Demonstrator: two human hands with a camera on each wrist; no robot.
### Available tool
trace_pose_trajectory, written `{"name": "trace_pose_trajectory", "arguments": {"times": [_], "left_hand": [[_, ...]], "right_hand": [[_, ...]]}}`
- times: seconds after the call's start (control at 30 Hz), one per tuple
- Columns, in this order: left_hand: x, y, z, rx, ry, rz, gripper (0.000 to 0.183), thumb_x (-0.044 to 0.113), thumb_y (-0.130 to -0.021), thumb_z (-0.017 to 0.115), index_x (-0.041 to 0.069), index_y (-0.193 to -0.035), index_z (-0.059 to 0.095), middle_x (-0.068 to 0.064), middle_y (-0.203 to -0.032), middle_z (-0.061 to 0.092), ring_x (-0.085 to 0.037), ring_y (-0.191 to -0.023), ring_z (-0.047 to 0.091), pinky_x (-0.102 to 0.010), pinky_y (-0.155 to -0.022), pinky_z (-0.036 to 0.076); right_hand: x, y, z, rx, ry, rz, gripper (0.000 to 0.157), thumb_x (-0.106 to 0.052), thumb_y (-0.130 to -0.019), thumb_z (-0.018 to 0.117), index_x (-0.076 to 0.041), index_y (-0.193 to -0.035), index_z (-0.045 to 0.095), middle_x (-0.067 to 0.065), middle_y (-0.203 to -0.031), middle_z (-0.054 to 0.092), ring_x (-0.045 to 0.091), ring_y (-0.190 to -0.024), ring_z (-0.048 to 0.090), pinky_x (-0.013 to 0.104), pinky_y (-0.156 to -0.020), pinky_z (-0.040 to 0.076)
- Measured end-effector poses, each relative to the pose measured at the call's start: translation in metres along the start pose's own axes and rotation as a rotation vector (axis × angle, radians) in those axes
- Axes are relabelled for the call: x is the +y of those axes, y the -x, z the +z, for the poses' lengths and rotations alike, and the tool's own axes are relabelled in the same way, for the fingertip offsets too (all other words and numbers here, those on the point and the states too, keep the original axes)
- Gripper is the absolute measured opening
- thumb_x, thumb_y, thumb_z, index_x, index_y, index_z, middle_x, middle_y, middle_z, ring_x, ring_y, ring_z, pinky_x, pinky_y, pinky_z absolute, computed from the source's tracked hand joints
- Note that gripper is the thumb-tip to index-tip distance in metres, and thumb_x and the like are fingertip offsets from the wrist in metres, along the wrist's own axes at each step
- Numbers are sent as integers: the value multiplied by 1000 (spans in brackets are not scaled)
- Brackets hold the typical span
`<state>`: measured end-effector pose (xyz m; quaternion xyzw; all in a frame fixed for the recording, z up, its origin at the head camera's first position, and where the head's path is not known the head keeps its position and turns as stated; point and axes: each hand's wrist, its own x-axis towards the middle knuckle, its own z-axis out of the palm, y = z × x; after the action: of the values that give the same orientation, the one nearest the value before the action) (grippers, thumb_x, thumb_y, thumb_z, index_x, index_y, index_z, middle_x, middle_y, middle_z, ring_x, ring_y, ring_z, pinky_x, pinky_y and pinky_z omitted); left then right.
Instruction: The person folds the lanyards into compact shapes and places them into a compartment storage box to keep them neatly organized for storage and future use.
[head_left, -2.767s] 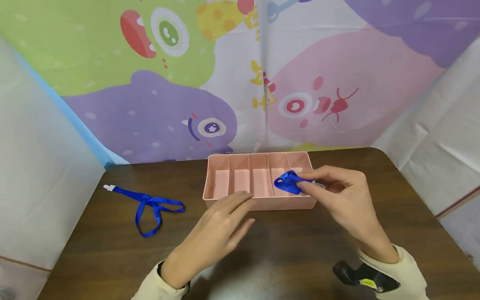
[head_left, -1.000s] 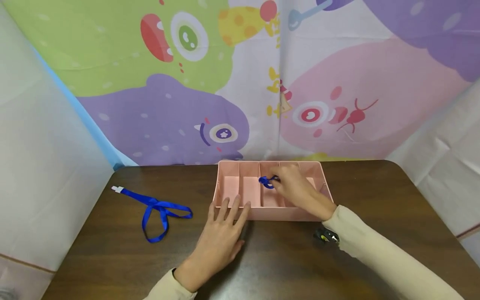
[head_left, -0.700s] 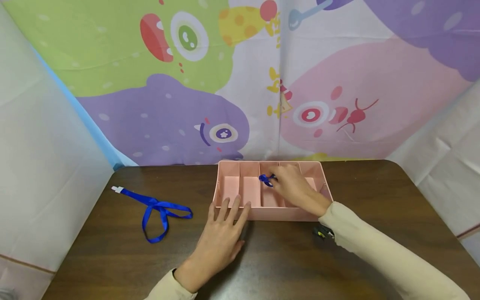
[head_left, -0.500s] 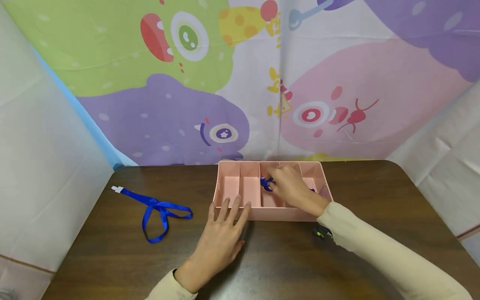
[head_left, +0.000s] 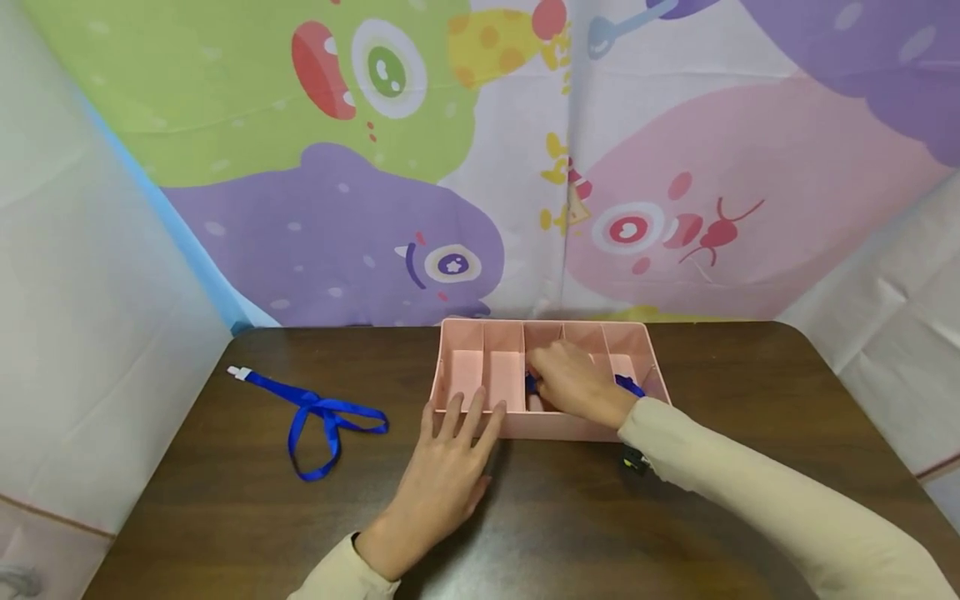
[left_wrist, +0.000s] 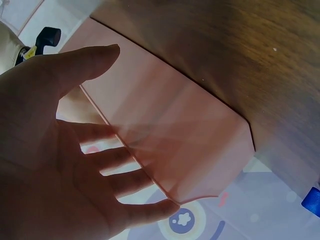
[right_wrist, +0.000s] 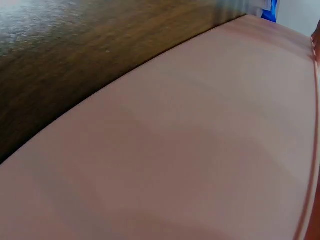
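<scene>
A pink divided box (head_left: 558,426) stands at the back of the table. My left hand (head_left: 438,479) rests at its front left, fingers spread and fingertips over the front rim; the left wrist view shows them along the same rim. My right hand (head_left: 572,383) reaches down into the middle compartment, its fingers curled at a bunched blue lanyard (head_left: 531,384) that is mostly hidden by the hand. More blue strap (head_left: 628,385) shows beside the right wrist, over the right-hand compartment. Another blue lanyard (head_left: 311,408) with a white clip lies looped on the table to the left.
The brown wooden table (head_left: 247,517) meets a cartoon-printed cloth (head_left: 337,233) behind the box. Pale cloth walls (head_left: 90,333) stand at both sides. In the right wrist view, the box's pink side (right_wrist: 175,140) fills most of the picture.
My right hand has carried the lanyard from the box's right side to the middle compartment and lowered it in. Blue strap has appeared beside the right wrist. My left fingers have spread along the rim.
</scene>
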<state>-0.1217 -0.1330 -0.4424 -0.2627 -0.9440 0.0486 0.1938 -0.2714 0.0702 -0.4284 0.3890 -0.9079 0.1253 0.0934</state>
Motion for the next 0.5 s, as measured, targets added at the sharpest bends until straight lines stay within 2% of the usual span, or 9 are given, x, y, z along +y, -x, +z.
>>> {"name": "trace_pose_trajectory", "arguments": {"times": [0.07,0.13,0.23,0.3,0.37,0.43,0.5], "left_hand": [[-1,1,0,2,-4,-1,99,46,-73,86,11,-152,38,-20,-153,37,-41,-134,43,-67,-102,36],[-1,0,0,4,-6,0,99,46,-73,85,11,-152,38,-20,-153,37,-42,-133,43,-67,-102,36],[0,0,0,7,-21,4,100,47,-72,85,11,-152,38,-21,-153,37,-42,-133,44,-67,-102,36],[-1,0,0,13,-25,3,100,48,-72,85,11,-152,38,-21,-152,38,-42,-133,44,-67,-102,35],[-1,0,1,18,-28,0,100,48,-71,85,11,-152,39,-21,-152,38,-42,-133,44,-67,-102,35],[-2,0,2,21,-26,-4,100,47,-71,86,11,-152,39,-21,-152,39,-42,-132,45,-67,-102,35],[-2,1,2,20,-29,-6,101,47,-71,86,10,-152,39,-21,-152,39,-42,-132,45,-67,-102,36]], "right_hand": [[-1,-1,1,7,56,-46,36,7,-73,67,-16,-52,48,-8,-46,41,13,-48,45,34,-54,40],[-2,0,-1,-15,122,-90,39,2,-73,71,-18,-51,46,-7,-47,46,17,-52,52,39,-64,46],[-4,0,-9,-133,157,-111,35,-9,-78,77,-17,-57,50,-5,-53,53,21,-63,60,47,-82,47],[-6,-1,-18,-241,115,-100,33,-16,-85,76,-17,-62,53,-5,-56,53,20,-63,59,46,-80,46],[-8,-2,-26,-311,60,-95,32,-19,-90,73,-17,-63,55,-7,-56,50,14,-58,53,39,-74,45],[-10,-2,-31,-318,19,-121,31,-18,-91,72,-16,-63,59,-9,-57,48,10,-55,48,34,-66,42],[-12,0,-34,-276,15,-157,29,-15,-91,72,-15,-63,63,-7,-61,50,11,-59,48,31,-62,41]]}}
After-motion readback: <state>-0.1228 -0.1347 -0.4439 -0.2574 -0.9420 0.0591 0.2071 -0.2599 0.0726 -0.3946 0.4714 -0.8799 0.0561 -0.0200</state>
